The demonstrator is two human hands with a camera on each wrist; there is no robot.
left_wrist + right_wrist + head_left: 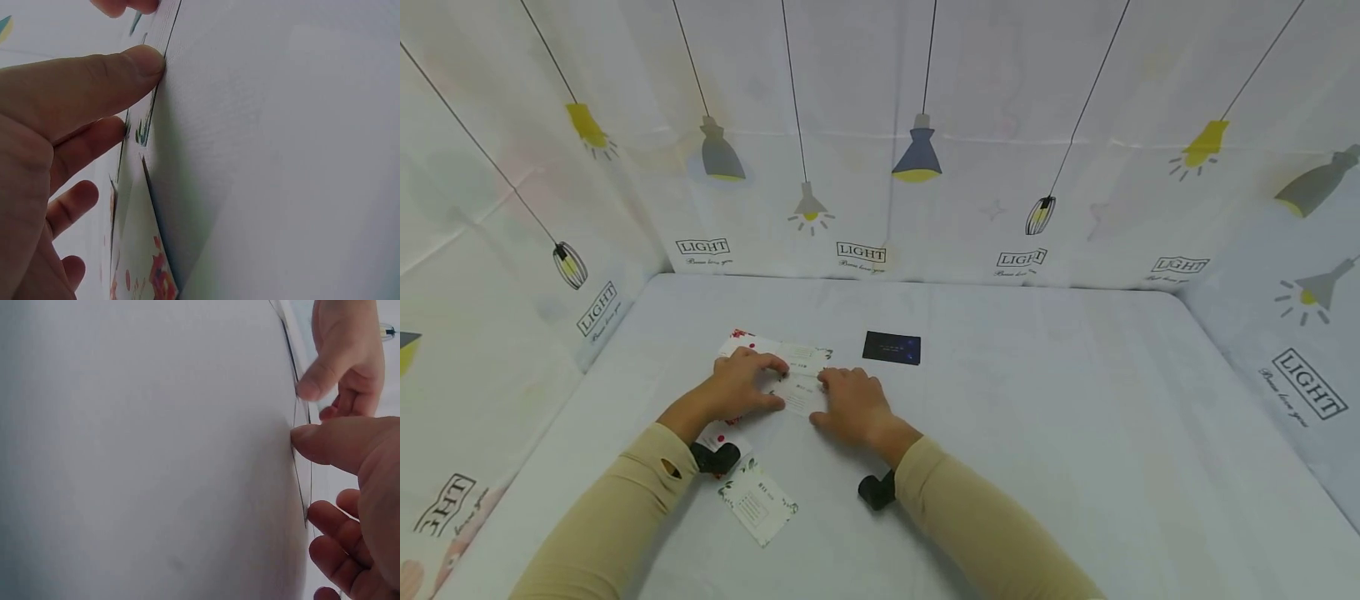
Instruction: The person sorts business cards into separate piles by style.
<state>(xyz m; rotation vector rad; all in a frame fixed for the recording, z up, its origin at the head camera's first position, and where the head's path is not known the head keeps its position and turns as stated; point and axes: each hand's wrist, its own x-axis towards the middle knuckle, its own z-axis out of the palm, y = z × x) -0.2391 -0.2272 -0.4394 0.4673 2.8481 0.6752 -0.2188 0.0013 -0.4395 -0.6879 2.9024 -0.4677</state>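
The white leaf-printed card [800, 395] lay between the two hands on the white cloth [1037, 433], just on the near side of another leaf-printed card [811, 357]. The left hand [741, 383] held it across its left part, thumb on the near edge and fingers reaching toward the far one. The right hand [853, 404] held the right end in much the same way, the thumb low and the fingertips at the far side. How hard either hand pressed could not be told.

The card looked thin and very light, probably stiff paper that would stay flat when carried yet bend if squeezed edge to edge. Its face seemed smooth enough to slide readily over the cloth or a neighbouring card. Lying so flat, it offered little to get a nail under, so opposite edges near the corners looked the best hold, with light, even pressure; a hard pinch could buckle it or crease a corner.

Red-flowered cards [718, 433] lay about the left hand and wrist, a green-leaf card [762, 504] nearer the person, and a dark card [891, 347] lay apart, beyond the right hand.
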